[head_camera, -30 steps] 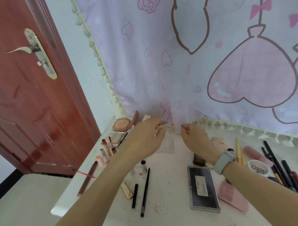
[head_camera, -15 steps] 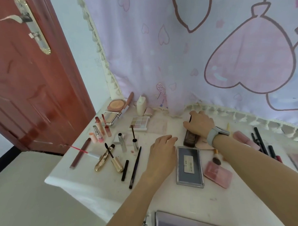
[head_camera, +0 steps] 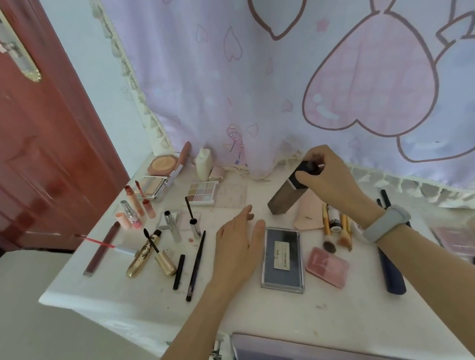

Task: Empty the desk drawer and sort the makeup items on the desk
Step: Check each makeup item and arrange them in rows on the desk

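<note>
We are in the sorting step: most makeup already lies spread over the table, and the drawer shows open at the bottom edge of the view (what is left inside it we cannot tell). Our right hand grips the dark cap end of a brown bottle, fingers and thumb curled round it, so the bottle hangs tilted with its lower end just above the table, between the eyeshadow palette and a pink sponge. Our left hand is flat and relaxed, fingers straight, holding nothing; it lies low over the table just beside the grey case, and whether it touches the surface we cannot say. The next move, we judge, calls for choosing a group for the bottle, perhaps near the white tube at the back, and setting it down without knocking the brushes close by.
</note>
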Demonstrator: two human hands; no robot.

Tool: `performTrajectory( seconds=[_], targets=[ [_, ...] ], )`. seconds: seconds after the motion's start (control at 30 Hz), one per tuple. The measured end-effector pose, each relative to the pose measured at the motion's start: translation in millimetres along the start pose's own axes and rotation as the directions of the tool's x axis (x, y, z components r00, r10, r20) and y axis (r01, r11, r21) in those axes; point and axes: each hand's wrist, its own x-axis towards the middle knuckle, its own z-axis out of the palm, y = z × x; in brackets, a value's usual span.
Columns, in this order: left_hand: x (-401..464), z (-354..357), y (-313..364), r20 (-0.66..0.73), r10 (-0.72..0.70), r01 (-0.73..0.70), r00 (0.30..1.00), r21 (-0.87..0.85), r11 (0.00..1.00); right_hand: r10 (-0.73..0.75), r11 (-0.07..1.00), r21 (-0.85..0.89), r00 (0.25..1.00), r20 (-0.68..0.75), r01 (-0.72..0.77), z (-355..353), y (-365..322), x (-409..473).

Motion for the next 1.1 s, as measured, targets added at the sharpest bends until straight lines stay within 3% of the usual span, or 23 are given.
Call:
performTrajectory(
  seconds=[0.13, 0.27, 0.43, 0.63, 0.8, 0.9, 0.97, 1.0, 1.1],
  targets=[
    [-3, 0, 0, -0.063, 0.049, -0.052, 0.997, -0.048, 0.998, 0.012, 0.998, 0.068, 0.999, -0.043, -0.009, -4, -6, -16],
    [-1, -2, 23, -0.148, 0.229, -0.219, 0.962, 0.081, 0.972, 0.027, 0.985, 0.167, 0.996, 0.087, -0.041, -4, -21, -34],
    [5, -10, 54, -0.158, 0.306, -0.291, 0.939, 0.109, 0.950, -0.009, 0.969, 0.246, 0.988, 0.154, -0.030, -9, -39, -53],
    [5, -12, 65, -0.039, 0.261, -0.257, 0.965, 0.076, 0.963, -0.018, 0.994, 0.105, 0.975, 0.223, -0.006, -24, -46, -60],
    [12, -12, 69, 0.009, 0.213, -0.212, 0.977, -0.064, 0.975, 0.018, 0.995, 0.096, 0.974, 0.225, -0.041, -34, -45, -50],
    [18, -10, 70, 0.038, 0.143, -0.133, 0.989, -0.190, 0.973, -0.001, 0.993, 0.121, 0.995, 0.104, -0.012, -44, -45, -35],
    [26, -12, 69, 0.055, -0.020, 0.039, 0.998, -0.356, 0.934, 0.120, 0.914, 0.395, 0.991, -0.057, -0.088, -54, -37, -17],
    [31, -13, 68, 0.064, -0.109, 0.127, 0.992, -0.462, 0.878, 0.205, 0.815, 0.566, 0.976, -0.079, -0.125, -59, -31, -8],
    [51, -20, 60, 0.070, -0.294, 0.271, 0.953, -0.626, 0.731, 0.351, 0.522, 0.811, 0.933, 0.078, -0.265, -61, -5, 3]
  ],
)
